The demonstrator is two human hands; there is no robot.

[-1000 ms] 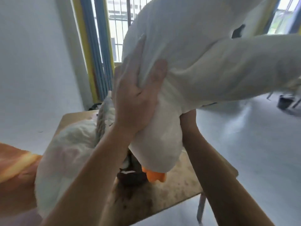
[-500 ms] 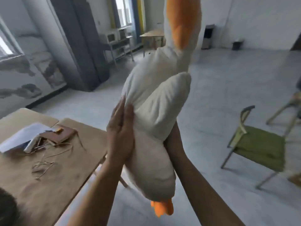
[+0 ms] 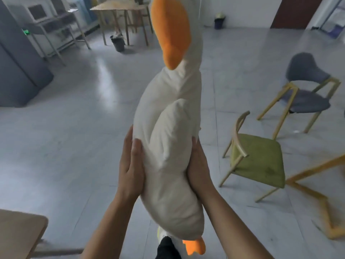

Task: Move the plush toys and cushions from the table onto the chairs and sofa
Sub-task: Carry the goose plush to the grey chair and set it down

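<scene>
I carry a big white plush goose [image 3: 168,128] upright over the floor, its orange beak at the top and an orange foot at the bottom. My left hand [image 3: 130,165] presses flat against its left flank with straight fingers. My right hand [image 3: 198,169] presses its right flank, thumb pointing up; the other fingers are hidden behind the body. A green-seated chair [image 3: 259,159] stands just right of the goose. Behind it is a grey-seated chair [image 3: 306,101].
A wooden table corner [image 3: 18,234] shows at the lower left. Yellow wooden legs [image 3: 317,193] of another piece cross the right edge. A grey cabinet [image 3: 16,62], a far table [image 3: 119,6] and a black bin [image 3: 118,42] stand at the back. Grey tiled floor lies ahead.
I have turned away from the table with the goose between my hands. The table slid out to the lower left, and the green and grey chairs came closer on the right.
</scene>
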